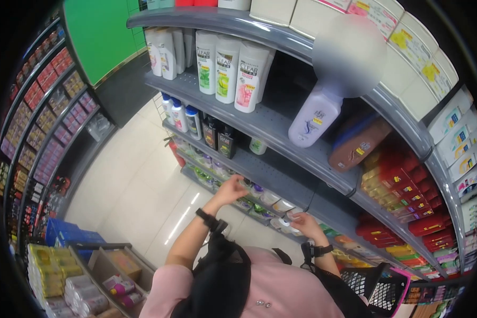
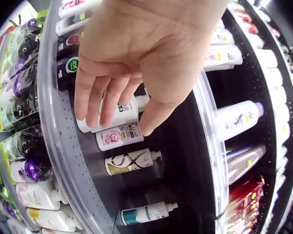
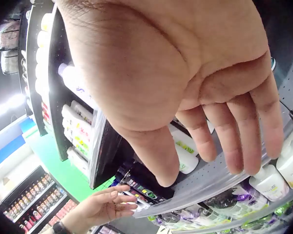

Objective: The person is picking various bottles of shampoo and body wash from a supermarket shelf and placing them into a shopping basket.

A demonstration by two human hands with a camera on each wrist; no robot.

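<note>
My left hand is in front of the lower shelves with its fingers loosely bent and nothing in them. In the left wrist view its fingertips overlap a white shampoo bottle, beside a pink-labelled CLEAR bottle. Farther along the same shelf lie in view a green-labelled pump bottle and a teal-and-white one. Palm showing and fingers extended, my right hand hovers before the shelf edge, also holding nothing. White bottles appear below its fingertips in the right wrist view.
On the shelf above stand several CLEAR bottles, a lavender bottle and a leaning brown bottle. A black mesh basket is at my right side. Cartons and packs stand at lower left, near another shelf.
</note>
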